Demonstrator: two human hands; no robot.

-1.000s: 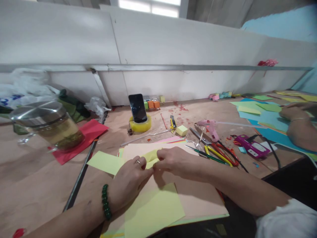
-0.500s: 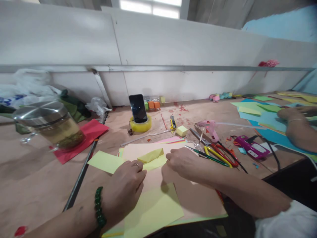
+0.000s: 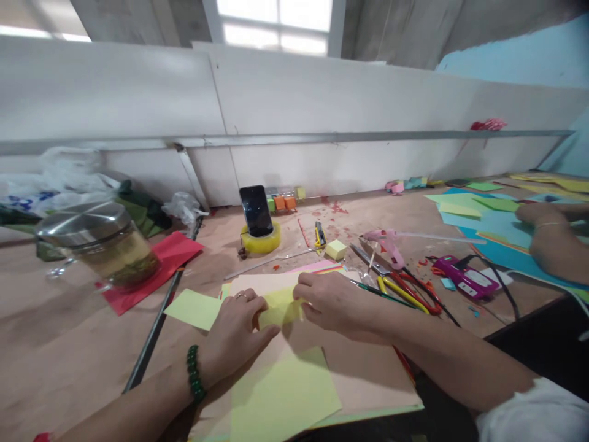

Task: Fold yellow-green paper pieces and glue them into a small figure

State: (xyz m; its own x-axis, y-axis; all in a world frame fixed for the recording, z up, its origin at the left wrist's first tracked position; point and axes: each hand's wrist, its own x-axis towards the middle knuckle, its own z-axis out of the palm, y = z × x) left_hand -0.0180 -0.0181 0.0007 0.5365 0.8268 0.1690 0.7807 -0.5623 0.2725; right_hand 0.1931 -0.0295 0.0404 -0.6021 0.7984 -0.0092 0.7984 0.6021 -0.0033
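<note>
A folded piece of yellow paper (image 3: pixel 280 307) lies between my hands on a stack of pale pink sheets (image 3: pixel 359 368). My left hand (image 3: pixel 239 328), with a green bead bracelet (image 3: pixel 195 374) at the wrist, has its fingers bent over the paper's left end and its thumb along the near side. At the right end, the fingers of my right hand (image 3: pixel 329 301) curl onto the same paper and pinch it. A larger yellow sheet (image 3: pixel 285 393) lies nearer to me on the stack. Left of my left hand is another yellow sheet (image 3: pixel 196 309).
A glass tea jar (image 3: pixel 101 245) stands on red paper (image 3: pixel 179 248). A phone (image 3: pixel 256 210) leans in a yellow tape roll (image 3: pixel 262 238). Scissors (image 3: pixel 409 291), a pink glue gun (image 3: pixel 386 245) and a purple device (image 3: pixel 464 275) lie at right. Another person's hand (image 3: pixel 547 230) rests on blue paper.
The paper's raised flap has come down flatter. My left hand has opened its thumb out and bent its fingers at the paper's end; my right hand has shifted slightly left. The view has tilted up slightly.
</note>
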